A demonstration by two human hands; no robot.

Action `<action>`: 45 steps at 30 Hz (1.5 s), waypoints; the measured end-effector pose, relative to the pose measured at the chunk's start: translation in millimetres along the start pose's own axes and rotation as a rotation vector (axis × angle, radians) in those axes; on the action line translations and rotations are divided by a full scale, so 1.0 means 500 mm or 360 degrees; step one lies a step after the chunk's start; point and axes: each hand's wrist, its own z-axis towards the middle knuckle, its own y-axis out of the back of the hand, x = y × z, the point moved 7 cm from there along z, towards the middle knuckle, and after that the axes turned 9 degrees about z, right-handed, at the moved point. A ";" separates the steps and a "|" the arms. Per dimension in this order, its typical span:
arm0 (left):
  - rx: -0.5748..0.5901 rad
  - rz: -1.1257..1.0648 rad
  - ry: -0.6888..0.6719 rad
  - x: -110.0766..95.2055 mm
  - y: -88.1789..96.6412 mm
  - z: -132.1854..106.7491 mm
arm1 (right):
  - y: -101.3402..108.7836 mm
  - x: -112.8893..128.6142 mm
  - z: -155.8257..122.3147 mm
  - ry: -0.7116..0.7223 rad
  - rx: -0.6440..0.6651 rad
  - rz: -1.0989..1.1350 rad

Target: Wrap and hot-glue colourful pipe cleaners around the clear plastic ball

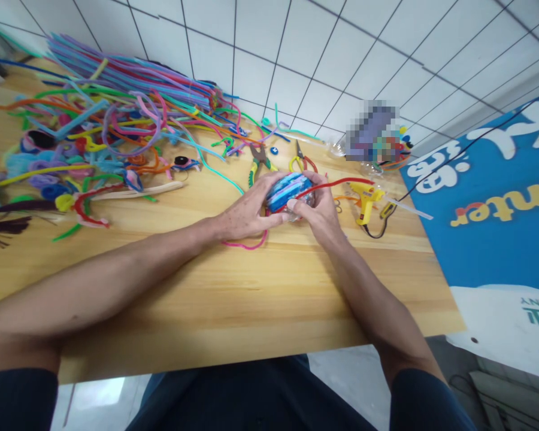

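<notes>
From here, L hand [251,206] & R hand [322,206] look clamped on the blue-striped pipe-cleaner bundle [288,190] btwn them, so best keep L hand steady, press red pipe cleaner [341,181] flat w/ R hand, minding glue gun [366,200] right of grip.

The glue gun [365,199] looks like smooth plastic from here, on a pale wood table [215,299] with visible grain and a soft sheen. Just left of the gun, the striped ball [288,190] is mostly matt fuzz, but shiny and clear like plastic along its underside. Pliers [260,155] further left: dark metal head, plasticky grips. Wall tiles [260,48] behind the gun look smooth.
</notes>
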 end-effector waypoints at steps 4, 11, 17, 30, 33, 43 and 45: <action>-0.0263 0.0067 0.0076 -0.001 0.028 0.000 | 0.009 -0.004 0.007 0.0003 -0.0022 0.0038; -0.0392 0.0238 0.0239 -0.014 0.056 0.003 | 0.012 -0.004 0.010 0.0034 -0.0063 0.0044; -0.0327 0.0148 0.0310 -0.011 0.049 0.006 | 0.011 -0.004 0.009 0.0010 -0.0056 0.0033; -0.0148 0.0282 0.0006 -0.043 0.031 0.006 | 0.012 -0.010 0.012 0.0027 -0.0046 0.0027; -0.0188 0.0365 -0.0149 -0.053 0.026 0.000 | 0.013 -0.008 0.011 0.0017 -0.0056 0.0023; 0.0030 0.0137 -0.0004 0.012 0.013 0.002 | -0.022 0.018 0.003 -0.0052 0.0270 0.0085; 0.0090 0.0053 0.0019 0.017 0.008 0.004 | -0.027 0.020 0.002 -0.0046 0.0327 0.0080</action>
